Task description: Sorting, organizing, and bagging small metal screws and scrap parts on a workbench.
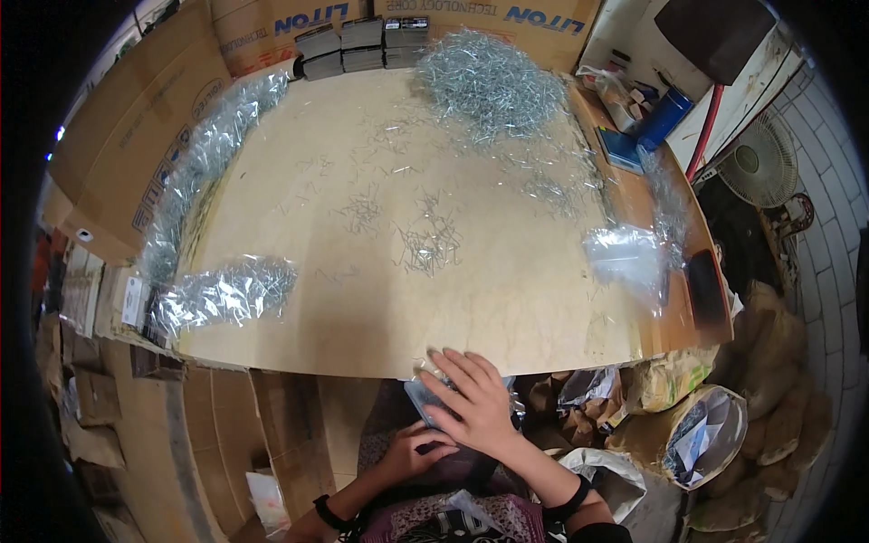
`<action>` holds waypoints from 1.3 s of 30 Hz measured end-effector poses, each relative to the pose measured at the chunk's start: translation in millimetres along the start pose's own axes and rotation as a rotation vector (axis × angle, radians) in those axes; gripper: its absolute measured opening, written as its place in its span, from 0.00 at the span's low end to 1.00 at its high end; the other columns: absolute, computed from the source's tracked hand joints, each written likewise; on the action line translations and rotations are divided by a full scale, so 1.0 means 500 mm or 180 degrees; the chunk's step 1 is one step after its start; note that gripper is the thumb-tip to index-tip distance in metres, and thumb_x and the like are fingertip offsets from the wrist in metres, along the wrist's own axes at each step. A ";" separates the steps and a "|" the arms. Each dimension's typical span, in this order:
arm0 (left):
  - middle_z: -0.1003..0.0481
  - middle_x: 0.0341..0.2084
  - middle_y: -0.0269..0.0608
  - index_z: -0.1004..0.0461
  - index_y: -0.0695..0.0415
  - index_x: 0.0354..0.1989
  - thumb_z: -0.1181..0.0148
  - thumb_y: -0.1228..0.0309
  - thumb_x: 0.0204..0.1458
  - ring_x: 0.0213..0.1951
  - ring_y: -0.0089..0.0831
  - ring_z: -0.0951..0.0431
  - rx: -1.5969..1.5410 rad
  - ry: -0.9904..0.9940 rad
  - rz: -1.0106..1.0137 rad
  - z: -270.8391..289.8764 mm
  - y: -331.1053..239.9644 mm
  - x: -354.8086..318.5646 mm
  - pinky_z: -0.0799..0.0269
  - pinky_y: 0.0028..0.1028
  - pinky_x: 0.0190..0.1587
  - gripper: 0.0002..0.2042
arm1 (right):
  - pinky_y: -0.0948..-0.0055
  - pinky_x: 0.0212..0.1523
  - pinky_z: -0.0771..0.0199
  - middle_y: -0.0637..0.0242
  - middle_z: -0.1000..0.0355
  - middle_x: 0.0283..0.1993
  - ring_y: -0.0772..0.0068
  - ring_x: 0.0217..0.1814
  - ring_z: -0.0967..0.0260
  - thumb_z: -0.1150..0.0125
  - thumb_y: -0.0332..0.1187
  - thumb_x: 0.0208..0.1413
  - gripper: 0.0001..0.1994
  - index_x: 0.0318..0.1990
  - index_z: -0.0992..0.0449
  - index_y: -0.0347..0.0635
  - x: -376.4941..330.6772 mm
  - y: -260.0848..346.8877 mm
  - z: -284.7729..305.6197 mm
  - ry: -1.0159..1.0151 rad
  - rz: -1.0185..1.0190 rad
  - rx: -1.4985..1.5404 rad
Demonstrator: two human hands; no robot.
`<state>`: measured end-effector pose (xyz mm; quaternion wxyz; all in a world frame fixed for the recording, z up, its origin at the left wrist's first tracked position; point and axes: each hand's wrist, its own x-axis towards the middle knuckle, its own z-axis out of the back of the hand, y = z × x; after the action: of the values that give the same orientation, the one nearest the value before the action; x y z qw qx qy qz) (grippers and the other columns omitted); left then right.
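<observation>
At the table's front edge, a clear plastic bag [419, 395] shows below my right hand [472, 398]. That hand lies palm down over it, fingers stretched out and fingertips at the table edge. Lower and to the left, my left hand [418, 452] is closed at the bag's lower part, with its fingers curled. My right hand hides much of the bag, so its contents are hard to make out. Ahead on the tabletop lies a small loose group of thin metal pins or nails [429, 246], with another scatter [362, 210] beside it.
A large heap of pins [493, 83] rises at the back right of the table [353, 308]. Filled clear bags [226, 294] line the left side. Small dark boxes [362, 45] stand at the back. Flat empty-looking bags [626, 258] and a phone-like dark slab [706, 282] lie right.
</observation>
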<state>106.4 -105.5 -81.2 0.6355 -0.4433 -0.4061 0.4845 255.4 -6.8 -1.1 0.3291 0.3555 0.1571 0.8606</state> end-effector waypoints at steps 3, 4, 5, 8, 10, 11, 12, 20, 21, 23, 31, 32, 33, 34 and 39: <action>0.23 0.33 0.42 0.20 0.57 0.31 0.31 0.70 0.44 0.37 0.36 0.22 0.0147 0.0271 0.0156 0.004 0.002 0.002 0.27 0.30 0.41 0.07 | 0.53 0.59 0.40 0.57 0.33 0.58 0.54 0.61 0.38 0.40 0.36 0.52 0.18 0.50 0.26 0.39 0.045 -0.057 -0.006 -0.0190 -0.0042 0.0079; 0.22 0.34 0.43 0.20 0.58 0.31 0.31 0.71 0.44 0.38 0.35 0.22 0.0197 0.0327 0.0216 0.006 0.008 0.000 0.27 0.30 0.42 0.07 | 0.53 0.60 0.41 0.56 0.34 0.59 0.55 0.62 0.38 0.41 0.37 0.53 0.19 0.51 0.27 0.38 0.073 -0.073 -0.009 -0.0178 -0.0105 0.0071; 0.22 0.33 0.42 0.20 0.58 0.31 0.31 0.72 0.44 0.37 0.35 0.22 0.0217 0.0243 0.0271 0.004 0.009 0.005 0.27 0.30 0.41 0.07 | 0.52 0.61 0.43 0.56 0.34 0.59 0.55 0.62 0.39 0.42 0.37 0.54 0.19 0.51 0.27 0.38 0.107 -0.086 -0.007 -0.0188 -0.0162 -0.0256; 0.22 0.31 0.41 0.21 0.59 0.30 0.32 0.73 0.44 0.34 0.34 0.22 0.0322 0.0068 0.0307 -0.002 0.014 0.022 0.27 0.30 0.39 0.06 | 0.51 0.64 0.47 0.55 0.36 0.61 0.55 0.64 0.41 0.43 0.38 0.55 0.20 0.52 0.29 0.37 0.160 -0.103 -0.010 -0.0008 -0.0152 -0.0903; 0.22 0.29 0.41 0.21 0.60 0.31 0.33 0.74 0.45 0.33 0.34 0.22 0.0429 0.0061 0.0207 -0.004 0.019 0.025 0.26 0.29 0.38 0.05 | 0.50 0.66 0.50 0.56 0.37 0.62 0.55 0.65 0.42 0.43 0.40 0.55 0.21 0.53 0.29 0.38 0.155 -0.109 -0.016 0.0437 0.0068 -0.0871; 0.22 0.30 0.41 0.21 0.60 0.31 0.33 0.75 0.45 0.33 0.34 0.22 0.0358 0.0046 0.0201 -0.003 0.020 0.026 0.26 0.29 0.38 0.05 | 0.50 0.66 0.50 0.56 0.37 0.61 0.55 0.65 0.42 0.44 0.40 0.56 0.20 0.53 0.29 0.39 0.144 -0.111 -0.008 0.0472 0.0037 -0.0792; 0.22 0.30 0.41 0.20 0.60 0.31 0.33 0.75 0.45 0.33 0.33 0.22 0.0299 0.0005 0.0235 0.002 0.021 0.020 0.26 0.28 0.38 0.05 | 0.50 0.66 0.50 0.56 0.36 0.61 0.55 0.65 0.42 0.44 0.40 0.56 0.20 0.52 0.28 0.39 0.134 -0.104 0.003 0.0527 0.0020 -0.0672; 0.22 0.29 0.41 0.20 0.59 0.31 0.34 0.75 0.46 0.31 0.31 0.22 0.0083 0.0065 0.0349 -0.009 0.021 0.020 0.27 0.27 0.37 0.05 | 0.49 0.66 0.51 0.60 0.31 0.56 0.56 0.62 0.39 0.43 0.35 0.54 0.16 0.50 0.26 0.41 0.046 -0.111 0.071 0.0148 -0.0451 -0.1072; 0.22 0.28 0.41 0.21 0.59 0.31 0.34 0.74 0.46 0.31 0.32 0.22 0.0054 0.0036 0.0334 -0.008 0.019 0.022 0.27 0.27 0.37 0.05 | 0.49 0.66 0.52 0.60 0.31 0.57 0.55 0.62 0.39 0.42 0.34 0.54 0.16 0.50 0.26 0.40 0.049 -0.099 0.083 0.0170 -0.0482 -0.1290; 0.22 0.28 0.42 0.21 0.59 0.31 0.35 0.74 0.47 0.30 0.34 0.23 0.0016 -0.0011 0.0296 -0.009 0.017 0.024 0.27 0.28 0.36 0.04 | 0.48 0.66 0.52 0.59 0.31 0.56 0.55 0.63 0.40 0.42 0.34 0.53 0.17 0.49 0.26 0.38 0.039 -0.097 0.083 0.0263 -0.0395 -0.1008; 0.23 0.28 0.43 0.22 0.60 0.31 0.35 0.73 0.47 0.31 0.35 0.23 0.0160 0.0043 0.0327 -0.001 0.005 0.026 0.27 0.29 0.36 0.05 | 0.49 0.67 0.53 0.50 0.41 0.63 0.52 0.67 0.45 0.39 0.36 0.52 0.24 0.57 0.32 0.38 0.068 -0.055 0.039 0.0236 -0.0312 -0.0420; 0.23 0.28 0.43 0.22 0.60 0.31 0.35 0.73 0.47 0.31 0.36 0.23 0.0170 0.0069 0.0354 0.000 0.004 0.026 0.27 0.29 0.36 0.05 | 0.49 0.67 0.53 0.49 0.40 0.63 0.51 0.68 0.47 0.39 0.40 0.51 0.25 0.57 0.32 0.41 0.082 -0.033 0.023 0.0322 -0.0293 -0.0245; 0.23 0.28 0.43 0.22 0.60 0.31 0.35 0.73 0.47 0.31 0.36 0.23 0.0180 0.0095 0.0371 0.001 0.000 0.027 0.28 0.30 0.36 0.05 | 0.48 0.67 0.54 0.49 0.41 0.63 0.51 0.68 0.47 0.40 0.41 0.52 0.25 0.57 0.32 0.43 0.094 -0.023 0.003 0.0326 -0.0202 -0.0307; 0.23 0.28 0.43 0.22 0.60 0.31 0.35 0.73 0.47 0.31 0.37 0.23 0.0188 0.0122 0.0386 0.001 -0.002 0.028 0.28 0.30 0.36 0.05 | 0.48 0.68 0.54 0.48 0.41 0.64 0.51 0.68 0.48 0.40 0.43 0.52 0.25 0.57 0.31 0.45 0.099 -0.019 -0.011 0.0329 -0.0112 -0.0373; 0.23 0.29 0.42 0.22 0.60 0.31 0.36 0.74 0.48 0.32 0.38 0.24 0.0157 0.0068 0.0139 -0.001 0.012 0.022 0.28 0.32 0.38 0.04 | 0.47 0.68 0.55 0.54 0.36 0.60 0.53 0.67 0.45 0.42 0.40 0.53 0.24 0.56 0.31 0.39 0.076 -0.031 -0.024 0.0190 -0.0333 -0.0789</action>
<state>107.5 -93.8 -86.3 0.6398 -0.4414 -0.3775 0.5033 233.7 30.2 2.2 0.4101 0.2776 0.0777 0.8653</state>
